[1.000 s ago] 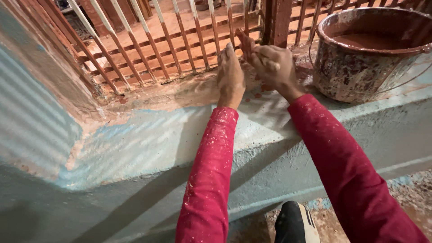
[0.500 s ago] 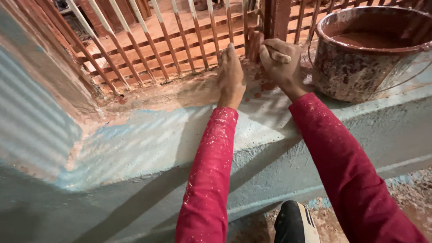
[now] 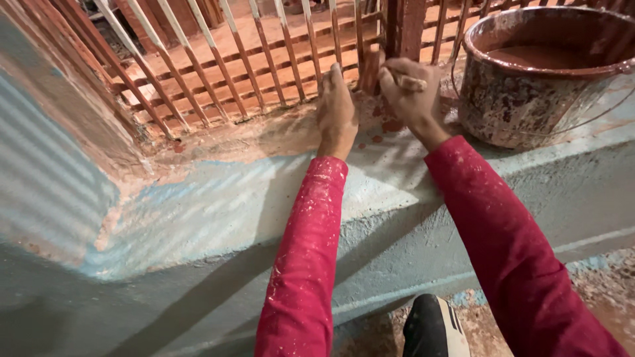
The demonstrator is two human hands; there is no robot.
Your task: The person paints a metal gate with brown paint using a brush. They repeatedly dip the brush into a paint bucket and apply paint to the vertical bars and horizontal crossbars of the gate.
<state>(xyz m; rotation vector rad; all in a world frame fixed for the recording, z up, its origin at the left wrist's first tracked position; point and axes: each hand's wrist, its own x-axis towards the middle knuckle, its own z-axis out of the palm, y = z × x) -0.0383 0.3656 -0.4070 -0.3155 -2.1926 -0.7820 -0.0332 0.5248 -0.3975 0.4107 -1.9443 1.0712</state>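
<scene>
By the grille, right hand [image 3: 411, 92] grips brush [image 3: 409, 81] — pale, paint-smeared handle.

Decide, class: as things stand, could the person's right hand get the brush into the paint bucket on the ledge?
Probably yes. The right hand grips a brush at the railing bars, and the paint bucket stands just to its right on the ledge, its top open. Nothing lies between them.

Rough matt plastered ledge [image 3: 218, 205], paint-crusted metal bucket [image 3: 529, 99], glossy wet paint, thin metal bars [image 3: 258, 59], speckled cloth sleeve [image 3: 304, 251]
</scene>
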